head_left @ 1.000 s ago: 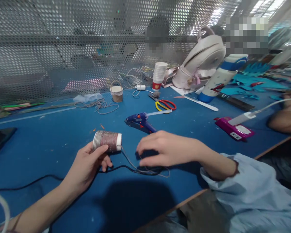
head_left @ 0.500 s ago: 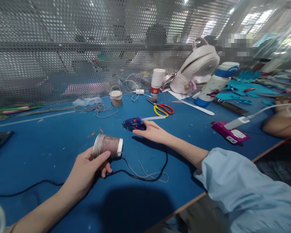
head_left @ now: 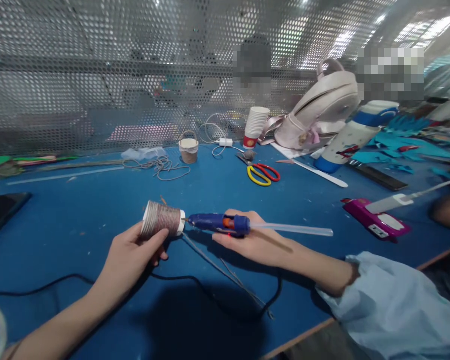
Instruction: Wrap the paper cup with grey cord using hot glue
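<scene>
Your left hand point(head_left: 135, 255) clamped cup point(head_left: 161, 220), right hand point(head_left: 255, 242) gripped glue gun point(head_left: 219, 223); hot nozzle at rim could have burned your fingers.

A blue table point(head_left: 78, 210) is covered with craft things. Scissors point(head_left: 263, 174), stacked paper cups point(head_left: 255, 127), loose string point(head_left: 165, 166) and a pink phone point(head_left: 377, 223) are laid on it.

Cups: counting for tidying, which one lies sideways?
The twine-wrapped cup held in the left hand, at the glue gun tip; the handled cup and the white stack stand upright farther back.
</scene>
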Tool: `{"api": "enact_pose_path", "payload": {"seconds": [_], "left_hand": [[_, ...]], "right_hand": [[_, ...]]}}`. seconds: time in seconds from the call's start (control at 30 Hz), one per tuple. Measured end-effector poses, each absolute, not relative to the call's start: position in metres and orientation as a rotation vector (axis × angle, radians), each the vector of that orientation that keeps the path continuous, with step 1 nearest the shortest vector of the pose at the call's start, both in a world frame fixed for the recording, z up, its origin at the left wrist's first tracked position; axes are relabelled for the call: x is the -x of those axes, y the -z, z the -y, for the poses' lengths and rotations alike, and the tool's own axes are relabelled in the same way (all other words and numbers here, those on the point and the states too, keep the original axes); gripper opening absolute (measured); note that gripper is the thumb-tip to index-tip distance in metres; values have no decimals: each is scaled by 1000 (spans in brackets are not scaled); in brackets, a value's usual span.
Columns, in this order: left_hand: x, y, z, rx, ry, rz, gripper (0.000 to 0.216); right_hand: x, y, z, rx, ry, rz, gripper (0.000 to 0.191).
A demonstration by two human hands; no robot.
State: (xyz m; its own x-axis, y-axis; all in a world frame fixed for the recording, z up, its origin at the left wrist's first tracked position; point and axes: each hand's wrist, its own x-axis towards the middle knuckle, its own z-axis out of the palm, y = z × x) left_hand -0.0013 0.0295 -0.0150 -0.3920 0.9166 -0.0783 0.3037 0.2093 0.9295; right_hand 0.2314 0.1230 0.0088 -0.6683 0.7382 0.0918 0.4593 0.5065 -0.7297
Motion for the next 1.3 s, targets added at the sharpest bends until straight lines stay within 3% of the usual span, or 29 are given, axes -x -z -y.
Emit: {"api": "enact_pose_path", "payload": {"seconds": [0.67,1.3], "left_hand": [[0,14,-29,-1153,-1150,-1842,31],[6,21,-29,-1166,-1160,-1795,31]], "right_hand": [[-236,7,-118,717,-487,2643,24],[-238,5,-120,683,-506,2683,22]]}}
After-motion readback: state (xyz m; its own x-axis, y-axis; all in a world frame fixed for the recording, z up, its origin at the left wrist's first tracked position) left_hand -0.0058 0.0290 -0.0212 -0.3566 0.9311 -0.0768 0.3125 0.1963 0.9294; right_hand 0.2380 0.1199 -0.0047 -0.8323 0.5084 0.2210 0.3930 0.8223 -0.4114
